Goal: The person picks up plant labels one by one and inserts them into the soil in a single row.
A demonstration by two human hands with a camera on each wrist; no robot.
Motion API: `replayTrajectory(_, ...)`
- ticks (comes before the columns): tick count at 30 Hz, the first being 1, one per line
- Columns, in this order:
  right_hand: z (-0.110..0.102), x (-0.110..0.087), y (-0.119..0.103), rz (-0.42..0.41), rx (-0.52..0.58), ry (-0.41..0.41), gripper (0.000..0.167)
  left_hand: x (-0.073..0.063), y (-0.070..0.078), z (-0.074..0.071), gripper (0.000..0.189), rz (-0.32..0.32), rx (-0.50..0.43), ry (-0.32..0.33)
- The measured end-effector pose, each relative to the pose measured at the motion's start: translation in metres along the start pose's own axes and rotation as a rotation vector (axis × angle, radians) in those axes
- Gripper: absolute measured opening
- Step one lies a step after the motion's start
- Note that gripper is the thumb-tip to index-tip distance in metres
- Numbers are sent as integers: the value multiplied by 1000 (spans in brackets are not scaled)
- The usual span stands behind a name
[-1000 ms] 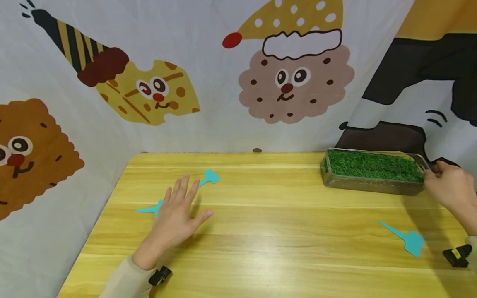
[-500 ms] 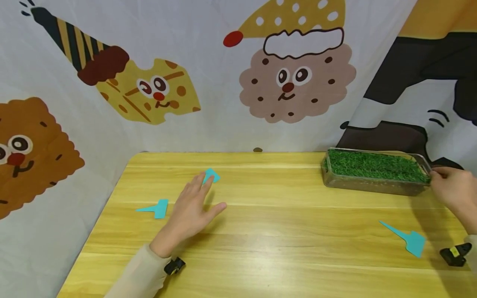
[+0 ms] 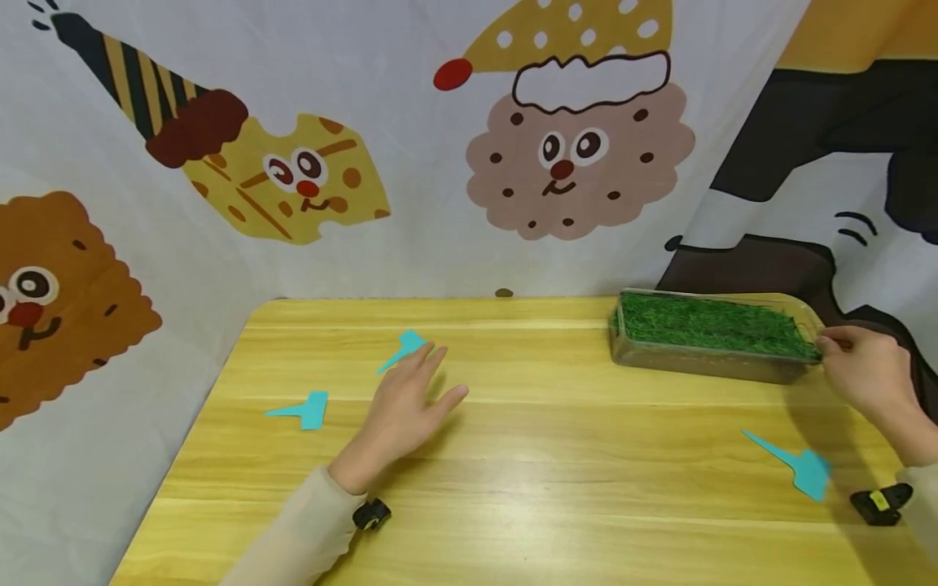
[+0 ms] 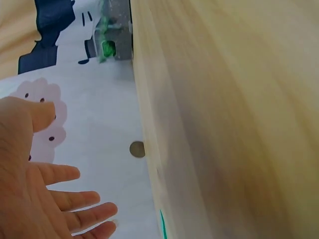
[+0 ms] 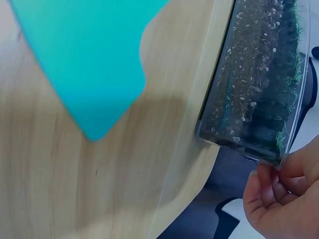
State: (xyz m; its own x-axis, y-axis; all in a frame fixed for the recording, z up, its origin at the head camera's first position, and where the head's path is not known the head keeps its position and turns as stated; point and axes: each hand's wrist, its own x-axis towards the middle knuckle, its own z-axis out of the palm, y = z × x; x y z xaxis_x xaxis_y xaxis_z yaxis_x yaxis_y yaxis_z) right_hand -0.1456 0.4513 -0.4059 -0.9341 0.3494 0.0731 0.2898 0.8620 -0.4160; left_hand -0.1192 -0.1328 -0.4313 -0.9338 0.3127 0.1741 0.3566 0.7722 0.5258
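A clear plastic planter box [image 3: 699, 364] holding soil and green grass [image 3: 711, 322] stands at the back right of the table. My right hand [image 3: 868, 370] pinches its right end; in the right wrist view, the thumb and fingers [image 5: 259, 191] meet at the box's rim corner. My left hand [image 3: 403, 407] is held over the table, fingers spread and holding nothing. Just beyond its fingertips lies a teal plant label [image 3: 403, 350], partly hidden by them. Another teal label [image 3: 311, 411] lies left of that hand, and a third label [image 3: 808, 472] lies in front of the box.
The wooden table [image 3: 542, 480] runs back to a white cloth [image 3: 410, 260] printed with cartoon biscuits and cheese. Dark printed shapes [image 3: 740, 268] show on the cloth behind the box. Each wrist wears a small black device [image 3: 371, 514].
My left hand has moved to the right, uncovering the left label and passing over the far one. The planter box has slid a little to the left with my right hand on its end.
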Motion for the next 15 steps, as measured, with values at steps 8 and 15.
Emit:
replayTrajectory(8,3,-7,-14,-65,14,-23,38,14,12,10,61,30,-32,23)
replayTrajectory(15,5,-13,-19,-162,51,-72,40,27,19,13,56,43,-19,12)
